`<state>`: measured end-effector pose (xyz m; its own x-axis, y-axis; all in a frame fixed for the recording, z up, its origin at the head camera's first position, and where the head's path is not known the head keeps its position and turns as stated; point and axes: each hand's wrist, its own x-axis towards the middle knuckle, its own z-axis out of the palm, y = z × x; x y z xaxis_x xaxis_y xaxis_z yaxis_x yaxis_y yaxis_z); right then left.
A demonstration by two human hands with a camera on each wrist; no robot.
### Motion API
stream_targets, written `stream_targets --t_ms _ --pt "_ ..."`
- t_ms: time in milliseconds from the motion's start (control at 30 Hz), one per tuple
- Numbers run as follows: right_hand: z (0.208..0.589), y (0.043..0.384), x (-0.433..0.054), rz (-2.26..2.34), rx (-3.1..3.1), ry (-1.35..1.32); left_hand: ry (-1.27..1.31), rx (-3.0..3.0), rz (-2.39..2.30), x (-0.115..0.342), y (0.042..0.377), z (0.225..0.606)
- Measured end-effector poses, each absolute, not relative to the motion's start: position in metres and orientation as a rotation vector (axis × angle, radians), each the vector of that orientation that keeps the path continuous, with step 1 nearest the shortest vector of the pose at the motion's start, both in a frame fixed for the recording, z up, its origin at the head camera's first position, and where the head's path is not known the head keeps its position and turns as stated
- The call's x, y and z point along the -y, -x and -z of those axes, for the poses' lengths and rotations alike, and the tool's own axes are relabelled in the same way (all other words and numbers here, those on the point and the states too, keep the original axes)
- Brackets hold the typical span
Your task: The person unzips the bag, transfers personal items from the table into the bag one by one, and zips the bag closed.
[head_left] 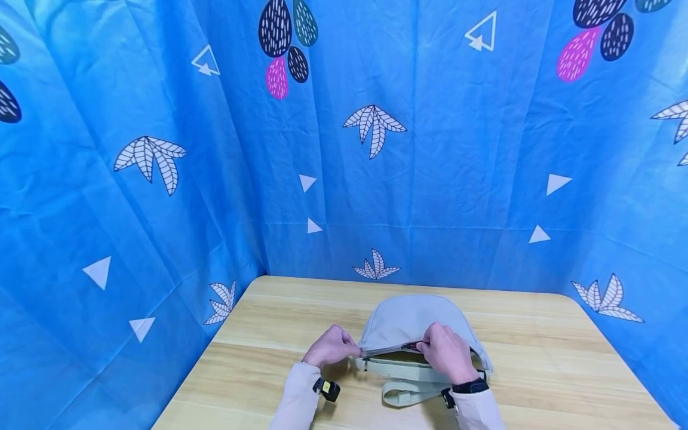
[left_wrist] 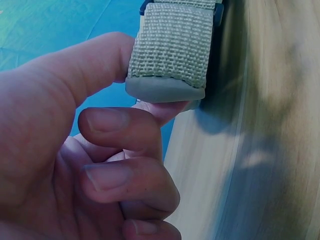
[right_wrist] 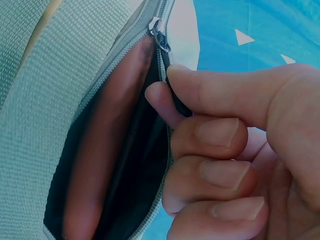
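Observation:
A pale grey sling bag (head_left: 416,316) lies on the table, its zipped opening facing me and partly unzipped. My left hand (head_left: 333,346) pinches the bag's left corner, where a woven strap end (left_wrist: 170,47) is sewn on; the other fingers curl loosely below. My right hand (head_left: 447,351) pinches a black zipper pull (right_wrist: 181,106) between thumb and forefinger. The metal zipper slider (right_wrist: 156,25) sits at the upper end of the gap. Inside the dark opening shows a long reddish-brown thing (right_wrist: 95,160), too blurred to tell its kind.
A pale green webbing strap (head_left: 403,395) loops out on the near side of the bag. The wooden table (head_left: 258,370) has rounded far corners. Blue patterned curtains (head_left: 457,179) hang behind it and at both sides.

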<state>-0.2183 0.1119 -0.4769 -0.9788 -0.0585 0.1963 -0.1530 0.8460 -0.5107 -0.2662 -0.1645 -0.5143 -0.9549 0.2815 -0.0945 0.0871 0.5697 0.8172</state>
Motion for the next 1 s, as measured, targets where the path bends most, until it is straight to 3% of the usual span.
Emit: stream_targets --t_ms 1000 --pt "0.4741 0.2167 -0.1179 -0.802 2.845 -0.157 -0.310 -2.578 -1.318 0.1666 0.2671 0.5147"
